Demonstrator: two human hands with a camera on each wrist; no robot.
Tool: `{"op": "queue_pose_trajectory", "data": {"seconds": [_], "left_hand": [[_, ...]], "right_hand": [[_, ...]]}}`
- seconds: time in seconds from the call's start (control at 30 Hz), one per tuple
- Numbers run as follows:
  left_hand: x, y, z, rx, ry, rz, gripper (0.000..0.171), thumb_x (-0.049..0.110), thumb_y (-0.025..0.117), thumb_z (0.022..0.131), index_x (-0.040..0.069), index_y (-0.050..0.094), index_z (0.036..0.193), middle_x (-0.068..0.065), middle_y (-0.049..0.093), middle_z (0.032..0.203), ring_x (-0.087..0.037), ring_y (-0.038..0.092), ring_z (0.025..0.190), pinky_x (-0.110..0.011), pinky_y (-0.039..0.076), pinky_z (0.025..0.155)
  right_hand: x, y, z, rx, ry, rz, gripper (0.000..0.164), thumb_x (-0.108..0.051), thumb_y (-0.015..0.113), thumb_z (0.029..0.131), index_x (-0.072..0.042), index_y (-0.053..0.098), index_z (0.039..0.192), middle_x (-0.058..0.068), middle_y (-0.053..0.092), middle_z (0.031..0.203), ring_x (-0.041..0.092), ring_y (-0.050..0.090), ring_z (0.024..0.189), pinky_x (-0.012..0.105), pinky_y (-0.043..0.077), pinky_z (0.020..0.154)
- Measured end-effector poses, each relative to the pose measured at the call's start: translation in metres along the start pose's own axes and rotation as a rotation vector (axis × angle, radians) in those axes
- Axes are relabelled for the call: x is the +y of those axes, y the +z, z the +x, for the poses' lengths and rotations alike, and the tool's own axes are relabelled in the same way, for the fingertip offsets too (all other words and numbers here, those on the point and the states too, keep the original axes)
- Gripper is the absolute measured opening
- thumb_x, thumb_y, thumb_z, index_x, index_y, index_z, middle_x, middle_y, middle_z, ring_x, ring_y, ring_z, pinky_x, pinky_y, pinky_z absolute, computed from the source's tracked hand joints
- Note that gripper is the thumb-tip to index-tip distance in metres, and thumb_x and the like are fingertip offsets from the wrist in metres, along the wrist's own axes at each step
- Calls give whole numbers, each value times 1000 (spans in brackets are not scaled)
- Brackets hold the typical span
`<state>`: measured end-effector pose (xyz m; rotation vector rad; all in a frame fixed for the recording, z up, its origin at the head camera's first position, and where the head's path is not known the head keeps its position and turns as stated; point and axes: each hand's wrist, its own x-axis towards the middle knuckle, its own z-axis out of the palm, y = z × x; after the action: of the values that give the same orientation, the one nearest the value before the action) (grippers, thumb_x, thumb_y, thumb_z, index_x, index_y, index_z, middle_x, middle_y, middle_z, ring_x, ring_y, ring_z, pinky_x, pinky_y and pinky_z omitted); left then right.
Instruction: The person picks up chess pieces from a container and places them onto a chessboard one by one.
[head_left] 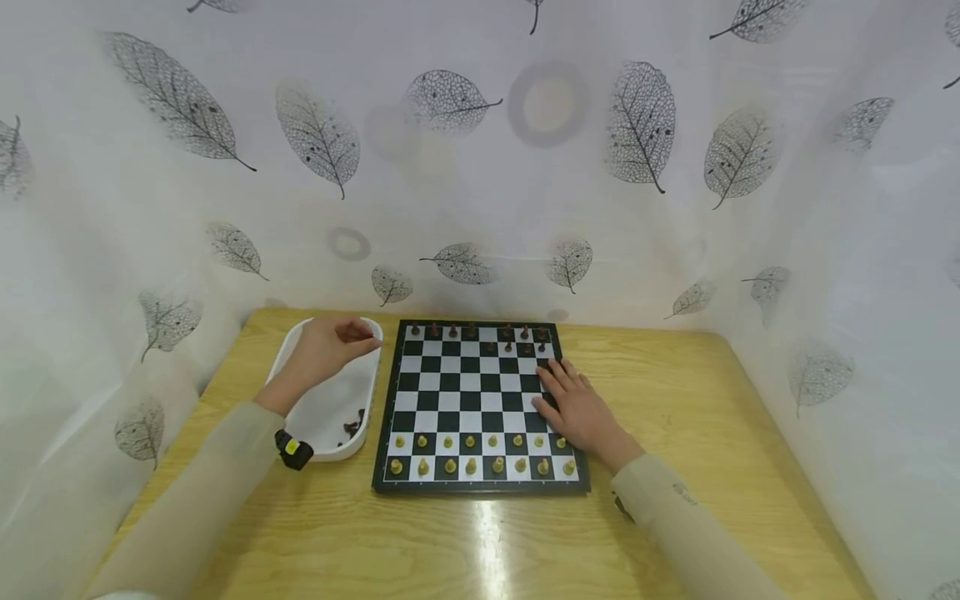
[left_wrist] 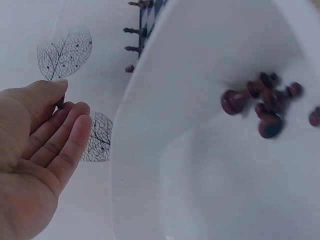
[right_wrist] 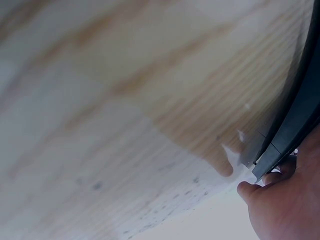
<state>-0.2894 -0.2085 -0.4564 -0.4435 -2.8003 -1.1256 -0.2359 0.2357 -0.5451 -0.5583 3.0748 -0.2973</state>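
Over the far part of the white tub (head_left: 375,392), my left hand (head_left: 330,350) pinches a small dark red chess piece (left_wrist: 61,104) between thumb and forefinger, mostly covered by the fingertips. Several more dark red chess pieces (left_wrist: 270,100) lie in a heap inside the tub. My right hand (head_left: 581,412) rests at the right edge of the chessboard (head_left: 480,379), fingers spread. Dark red pieces (head_left: 452,331) stand along the board's far side, with a gap in the back row and pieces only on the right in the row before it. Yellow pieces (head_left: 470,467) fill the two near rows.
The board and tub stand side by side on a wooden table (head_left: 660,400). A pale curtain (head_left: 480,192) with a leaf print hangs behind the table and along its sides. A dark band with a small yellow-marked device (head_left: 292,448) sits on the left wrist.
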Motion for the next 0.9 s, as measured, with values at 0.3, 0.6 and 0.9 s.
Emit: {"op": "queue_pose_trajectory", "data": {"seconds": [0.3,0.6,0.9], "left_hand": [[28,14,18,-60,-16,-107,24,29,76,99,9,74,112,-14,79,109,-31,77,91,-38,62,76],[44,29,33,-62,26,-48,21,22,76,98,6,76,112,-11,78,106,-27,72,96,-44,62,85],[53,47,47,-105,22,-58,18,21,77,97,8,75,110,-11,78,105,-27,73,95,-41,62,81]], "right_hand": [[-3,-4,0,-9,7,1,73,-56,39,110,-11,31,166,17,23,175,41,16,163,63,25,128],[-2,-1,-1,-13,12,5,73,-57,39,110,-12,31,166,17,23,175,41,16,163,63,24,128],[0,-1,0,-8,11,4,73,-57,39,110,-11,31,166,17,22,175,41,15,163,64,24,128]]}}
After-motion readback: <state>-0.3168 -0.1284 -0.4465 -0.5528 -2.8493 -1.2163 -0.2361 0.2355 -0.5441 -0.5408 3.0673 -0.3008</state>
